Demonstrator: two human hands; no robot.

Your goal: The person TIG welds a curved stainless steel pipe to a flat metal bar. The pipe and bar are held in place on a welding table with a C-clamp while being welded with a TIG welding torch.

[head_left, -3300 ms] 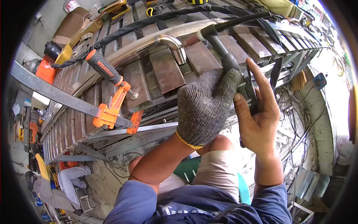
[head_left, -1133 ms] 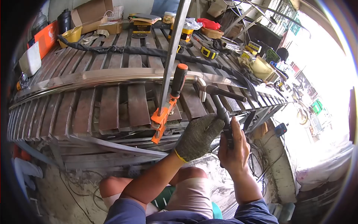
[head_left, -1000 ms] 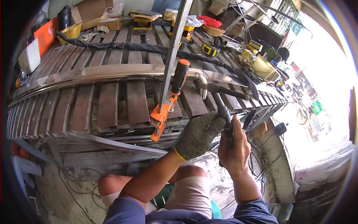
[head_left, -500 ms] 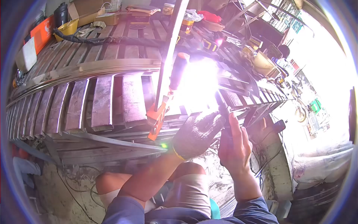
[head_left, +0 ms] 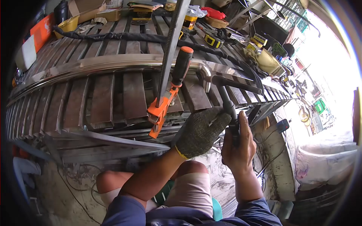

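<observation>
Gripped in both hands: one torch (head_left: 227, 101), neck held by curled, gloved left hand (head_left: 202, 132), handle held between thumb and fingers of bare right hand (head_left: 238, 147). Bent pipe end (head_left: 206, 79) located beyond the grip, nearer left hand. Torch handle directed away, slightly left; crosswise head aimed left, toward pipe end; contact not determinable.

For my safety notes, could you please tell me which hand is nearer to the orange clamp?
Left. The gloved left hand is to the right of the orange clamp, apart from it; the bare right hand is farther right.
</observation>
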